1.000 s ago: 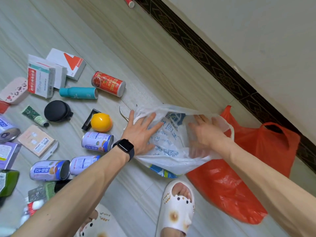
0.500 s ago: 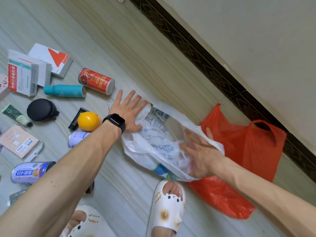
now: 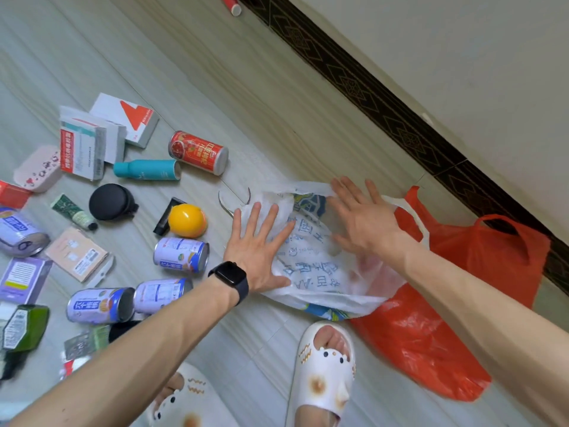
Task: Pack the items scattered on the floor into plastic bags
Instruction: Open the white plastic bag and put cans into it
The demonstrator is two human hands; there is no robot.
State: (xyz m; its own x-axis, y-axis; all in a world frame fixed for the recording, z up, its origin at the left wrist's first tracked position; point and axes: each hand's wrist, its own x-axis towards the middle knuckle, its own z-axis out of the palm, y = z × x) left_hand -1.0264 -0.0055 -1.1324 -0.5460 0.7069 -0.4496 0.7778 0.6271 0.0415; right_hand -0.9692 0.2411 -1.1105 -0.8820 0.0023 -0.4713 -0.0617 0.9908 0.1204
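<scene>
A white plastic bag (image 3: 311, 266) with blue print lies flat on the floor in the middle. My left hand (image 3: 257, 245), a dark watch on its wrist, rests flat on the bag's left part with fingers spread. My right hand (image 3: 360, 220) lies flat with straight fingers on the bag's right part. Partly under the white bag lies a red plastic bag (image 3: 462, 291). Scattered to the left are a yellow ball (image 3: 187, 220), a red can (image 3: 198, 153), several purple cans (image 3: 181, 254), a teal bottle (image 3: 147, 169), boxes (image 3: 82, 151) and a black round case (image 3: 108, 201).
My two feet in white slippers (image 3: 323, 380) stand at the bottom, just below the bags. A wall with a dark patterned skirting (image 3: 381, 103) runs diagonally behind the bags. A small red and white item (image 3: 231, 4) lies by the skirting at the top.
My left hand slid back from the bag's left edge onto the bag. My right hand moved up from the bag's lower right to its upper right. The bag lies flatter.
</scene>
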